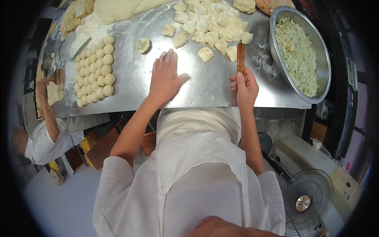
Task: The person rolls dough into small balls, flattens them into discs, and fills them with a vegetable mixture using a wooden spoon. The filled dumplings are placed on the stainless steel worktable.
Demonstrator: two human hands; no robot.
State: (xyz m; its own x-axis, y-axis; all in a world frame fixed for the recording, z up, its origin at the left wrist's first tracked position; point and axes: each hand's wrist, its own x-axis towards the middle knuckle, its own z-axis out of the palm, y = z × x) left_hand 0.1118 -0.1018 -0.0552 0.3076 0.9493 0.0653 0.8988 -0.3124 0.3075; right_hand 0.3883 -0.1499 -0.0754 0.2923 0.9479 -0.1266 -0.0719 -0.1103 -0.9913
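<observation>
My left hand rests palm down on the steel worktable, thumb apart and nothing in it. Just beyond its fingertips sits a round of dough with green filling showing on top. My right hand grips a flat wooden filling spatula, which points away from me. Near the spatula's tip lie several cut dough pieces, one of them apart from the pile. To the right, a large metal bowl holds shredded pale green filling.
Rows of round dough balls stand to the left, near a scraper. A large dough slab lies at the back. At far left a co-worker's hand is by more dough pieces. A fan stands lower right.
</observation>
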